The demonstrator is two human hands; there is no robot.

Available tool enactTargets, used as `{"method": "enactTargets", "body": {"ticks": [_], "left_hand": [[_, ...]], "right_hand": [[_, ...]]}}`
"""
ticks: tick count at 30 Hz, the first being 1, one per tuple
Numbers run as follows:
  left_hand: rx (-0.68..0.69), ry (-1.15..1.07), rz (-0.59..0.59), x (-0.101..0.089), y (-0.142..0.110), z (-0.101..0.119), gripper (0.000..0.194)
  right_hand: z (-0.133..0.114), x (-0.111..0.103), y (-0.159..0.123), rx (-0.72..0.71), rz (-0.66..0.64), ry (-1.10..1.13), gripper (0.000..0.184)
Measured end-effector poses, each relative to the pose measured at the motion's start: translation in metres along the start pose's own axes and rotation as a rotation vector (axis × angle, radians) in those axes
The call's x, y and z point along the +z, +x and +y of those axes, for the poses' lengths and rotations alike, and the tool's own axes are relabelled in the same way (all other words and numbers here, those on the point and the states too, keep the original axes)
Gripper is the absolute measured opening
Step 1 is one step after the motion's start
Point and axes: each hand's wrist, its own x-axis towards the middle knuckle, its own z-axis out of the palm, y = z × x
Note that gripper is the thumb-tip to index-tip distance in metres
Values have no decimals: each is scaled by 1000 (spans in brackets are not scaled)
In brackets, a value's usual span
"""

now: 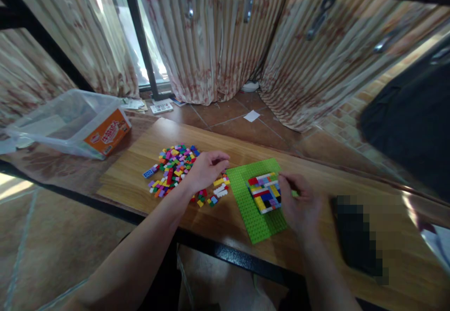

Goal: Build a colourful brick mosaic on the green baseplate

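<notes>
My left hand (207, 169) hovers at the right side of a pile of loose toy building bricks (176, 163). Its thumb and fingers curl together, and anything between them is too small to make out. A green baseplate (242, 198) lies to its right, bearing a low block of many-coloured bricks (265, 194) joined together. At the right side of that block is my right hand (298, 201), thumb and forefinger drawn in. Its fingers cover part of the block, so what they grip is hidden. White bricks (221, 190) lie between the pile and the baseplate.
A clear plastic bin (63, 128) with an orange label stands at the far left. A dark, partly pixelated flat object (355, 236) lies right of my right hand. The wooden table's (140, 161) far edge faces a tiled floor and striped curtains (214, 44).
</notes>
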Motion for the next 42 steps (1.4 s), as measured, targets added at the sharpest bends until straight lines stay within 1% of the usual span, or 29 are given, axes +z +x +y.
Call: {"method": "enactTargets", "body": {"ticks": [1,3,4,6,8,10,13,17,20,24,27,29,32,35,37,40,42], "left_hand": [[2,4,-2,0,0,0,18],[6,12,0,-1,0,-1,18],[7,17,0,-1,0,-1,18],[10,23,3,-1,0,-1,18],[13,31,7,-2,0,-1,18],[10,36,9,-3,0,-2,18],[12,37,17,-3,1,-3,19],[38,58,28,-4,2,-4,18],[42,69,20,-4,1,-3,17],[23,73,12,-4,0,0,17],[34,86,5,-4,-1,0,16],[46,100,-1,-3,0,-1,16],[44,109,11,-4,1,-2,16],[53,113,14,-15,2,-1,16],[84,133,-61,-28,1,2,16],[133,214,-266,-50,-4,8,21],[153,280,-356,-59,-8,11,25]], "right_hand": [[-8,6,-6,-76,-90,18,24],[-20,19,-19,-247,-230,6,20],[-24,26,-25,-321,-270,-2,20],[-29,38,-34,-419,-355,-12,23],[-31,47,-40,-462,-414,-25,25],[-32,54,-42,-474,-447,-50,25],[-31,60,-43,-468,-461,-86,26],[-29,61,-43,-458,-485,-115,25],[-30,59,-43,-462,-498,-86,25],[-35,60,-45,-529,-530,-22,31],[-37,65,-49,-567,-561,-62,36],[-37,69,-51,-575,-577,-87,33],[-35,72,-51,-555,-545,-90,26],[-32,69,-49,-514,-475,-94,20],[-31,67,-47,-492,-449,-106,20],[-29,64,-45,-451,-444,-131,22],[-29,64,-45,-426,-454,-140,23]]}}
